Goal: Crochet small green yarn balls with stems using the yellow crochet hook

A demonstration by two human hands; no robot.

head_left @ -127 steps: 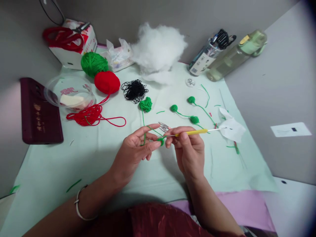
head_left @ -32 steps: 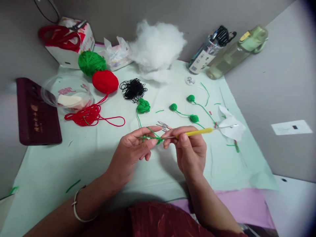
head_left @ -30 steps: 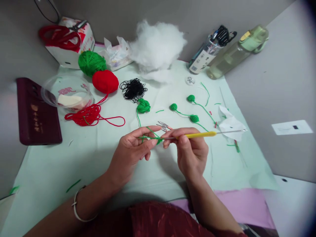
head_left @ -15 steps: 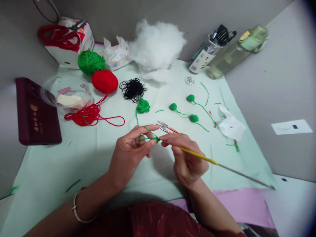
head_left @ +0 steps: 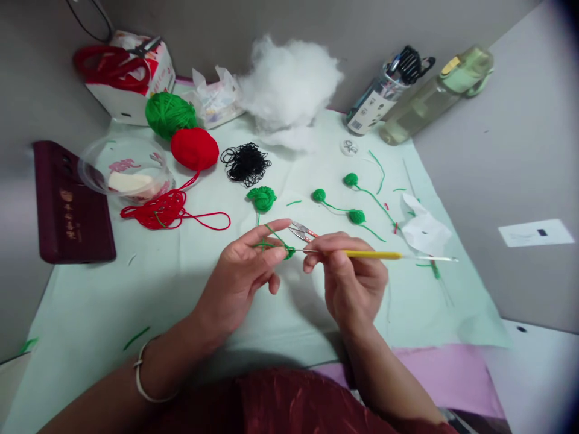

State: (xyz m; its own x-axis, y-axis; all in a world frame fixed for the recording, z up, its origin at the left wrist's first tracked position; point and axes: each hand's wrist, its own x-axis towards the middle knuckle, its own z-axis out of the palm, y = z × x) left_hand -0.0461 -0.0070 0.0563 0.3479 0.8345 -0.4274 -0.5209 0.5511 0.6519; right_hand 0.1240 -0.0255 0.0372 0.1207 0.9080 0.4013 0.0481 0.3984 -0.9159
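Note:
My left hand pinches a small piece of green crochet between thumb and finger. Green yarn loops over its raised index finger and runs back to a small green yarn ball. A crochet hook with a yellow handle lies in my right hand, held closed like a pencil. Its thin metal tip meets the green crochet; whether a loop sits on it is too small to tell. Just behind my fingers rest thread snips, partly covered by my right hand.
Green crocheted balls with yarn tails lie to the right, near white paper. Behind stand white stuffing, a pen holder and a bottle. Leftward are red yarn, black cord, a plastic tub and a maroon case.
The crochet hook has swung from a downward slant to nearly level as my right hand turned. The small green yarn ball has shifted and turned slightly.

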